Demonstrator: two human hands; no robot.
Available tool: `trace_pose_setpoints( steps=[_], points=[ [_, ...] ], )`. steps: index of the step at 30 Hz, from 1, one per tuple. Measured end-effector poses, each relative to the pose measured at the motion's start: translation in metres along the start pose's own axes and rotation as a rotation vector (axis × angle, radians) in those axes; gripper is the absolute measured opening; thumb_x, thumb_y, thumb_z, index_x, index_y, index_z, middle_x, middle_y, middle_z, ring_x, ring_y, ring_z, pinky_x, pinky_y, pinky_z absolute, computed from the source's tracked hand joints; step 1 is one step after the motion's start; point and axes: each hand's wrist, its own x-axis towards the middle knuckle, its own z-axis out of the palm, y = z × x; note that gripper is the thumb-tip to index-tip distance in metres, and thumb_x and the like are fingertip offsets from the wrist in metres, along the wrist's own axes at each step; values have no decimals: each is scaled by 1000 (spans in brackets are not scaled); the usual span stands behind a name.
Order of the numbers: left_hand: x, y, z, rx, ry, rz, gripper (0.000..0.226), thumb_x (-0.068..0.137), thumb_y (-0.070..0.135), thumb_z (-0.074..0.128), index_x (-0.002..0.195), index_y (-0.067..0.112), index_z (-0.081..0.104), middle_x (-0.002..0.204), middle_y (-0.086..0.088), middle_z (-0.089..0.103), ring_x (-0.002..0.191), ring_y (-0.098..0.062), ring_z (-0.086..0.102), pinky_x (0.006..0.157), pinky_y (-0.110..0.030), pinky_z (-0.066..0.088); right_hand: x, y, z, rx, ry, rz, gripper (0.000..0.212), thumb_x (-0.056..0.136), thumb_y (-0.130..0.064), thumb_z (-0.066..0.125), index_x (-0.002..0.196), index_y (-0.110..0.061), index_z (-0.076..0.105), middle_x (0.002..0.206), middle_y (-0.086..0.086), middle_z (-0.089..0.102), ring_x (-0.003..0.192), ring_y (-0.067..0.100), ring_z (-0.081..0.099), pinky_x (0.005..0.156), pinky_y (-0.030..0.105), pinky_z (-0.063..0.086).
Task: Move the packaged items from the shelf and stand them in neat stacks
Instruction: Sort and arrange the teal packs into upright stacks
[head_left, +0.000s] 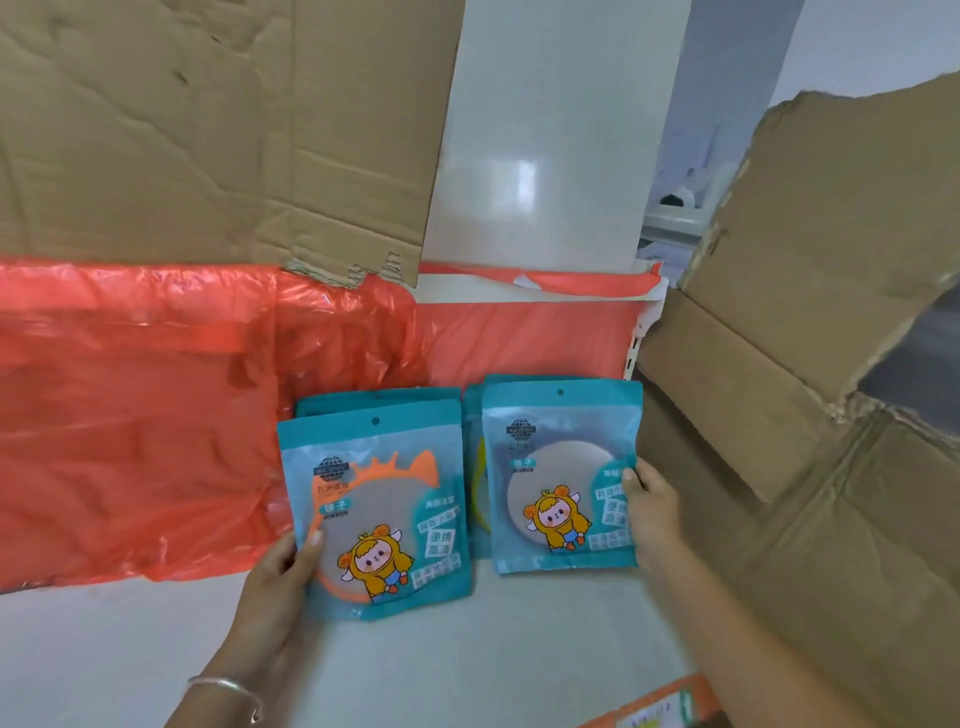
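Two groups of teal mirror packets stand upright on a pale shelf surface (467, 670), leaning back against red plastic. The front packet of the left group (379, 519) shows an orange-rimmed mirror and a cartoon figure; my left hand (280, 587) grips its lower left edge, thumb on the front. The front packet of the right group (563, 478) shows a white round mirror; my right hand (654, 514) holds its right edge, thumb on the front. More packets stand behind each, one with a yellow rim (479, 483).
Red plastic sheeting (135, 431) covers the back and left of the shelf. Torn cardboard (197, 130) hangs above at left, and a cardboard box (810, 364) stands close on the right. An orange packet corner (660, 706) shows at the bottom right.
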Motion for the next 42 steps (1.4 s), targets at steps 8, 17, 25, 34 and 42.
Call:
trace_pose_setpoints(
  steps=[8,17,25,34,42],
  points=[
    [7,-7,16,39,100,13,22,91,29,55,106,18,67,105,-9,72,98,-30,67,84,-44,54,36,38,38,2,-120,109,35,100,-23,44,135,-22,49,115,8,64,91,25,66,58,28,51],
    [20,-12,10,76,139,5,24,88,31,58,107,20,66,104,-5,73,98,-29,68,91,-52,51,46,57,46,-37,-46,-1,13,95,-25,55,108,-25,56,121,10,56,92,23,67,60,26,54],
    [17,-12,15,139,146,100,14,93,14,54,102,15,65,92,-1,71,81,-18,66,55,-12,53,-3,50,55,-156,-2,-250,16,93,-6,53,105,-16,55,116,2,47,104,21,56,80,36,56],
    [23,-11,11,223,284,193,9,90,24,60,99,25,62,101,-7,65,90,-24,65,70,-32,56,-61,73,136,-402,-507,-203,22,94,-22,55,115,-15,58,113,2,59,100,13,60,77,23,56],
    [22,-10,11,388,314,248,37,95,19,50,132,19,47,130,2,45,117,-15,45,101,-38,43,-72,74,151,-402,-379,-273,39,95,-8,50,134,-8,47,121,12,50,78,0,50,57,2,44]
  ],
)
